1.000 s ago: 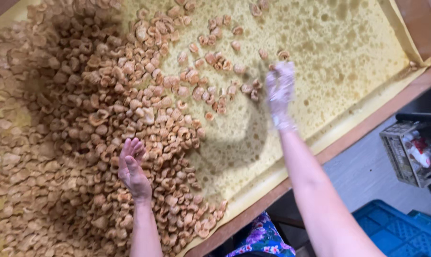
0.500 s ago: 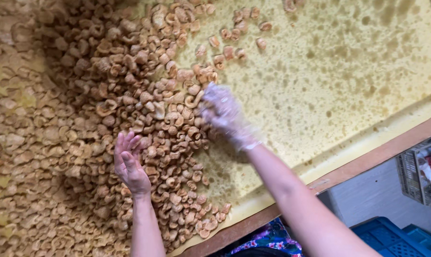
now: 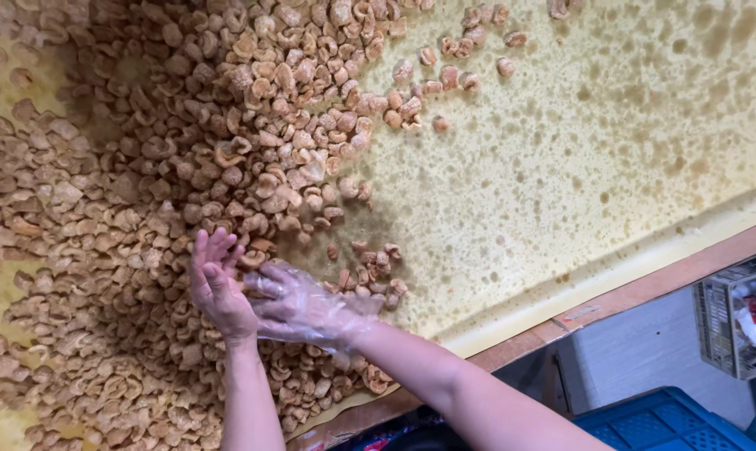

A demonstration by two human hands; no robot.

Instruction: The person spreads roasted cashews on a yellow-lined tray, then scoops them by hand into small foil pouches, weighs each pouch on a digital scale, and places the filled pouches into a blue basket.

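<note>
1. Left hand (image 3: 217,288) bare, fingers spread flat on fried snack pieces (image 3: 227,167), gripping nothing.
2. Right hand (image 3: 298,307) in clear glove, fingers loosely open, touching left hand.
3. Pieces heaped from 9 to 12 o'clock on yellow oil-spotted sheet (image 3: 578,167) over worktop.
4. Risk: sweeping could push pieces off wooden edge (image 3: 645,284) at 5 o'clock.
5. Blue crate (image 3: 670,422) at 5 o'clock; grey basket (image 3: 733,321) with red-white packs at 4 o'clock.
</note>
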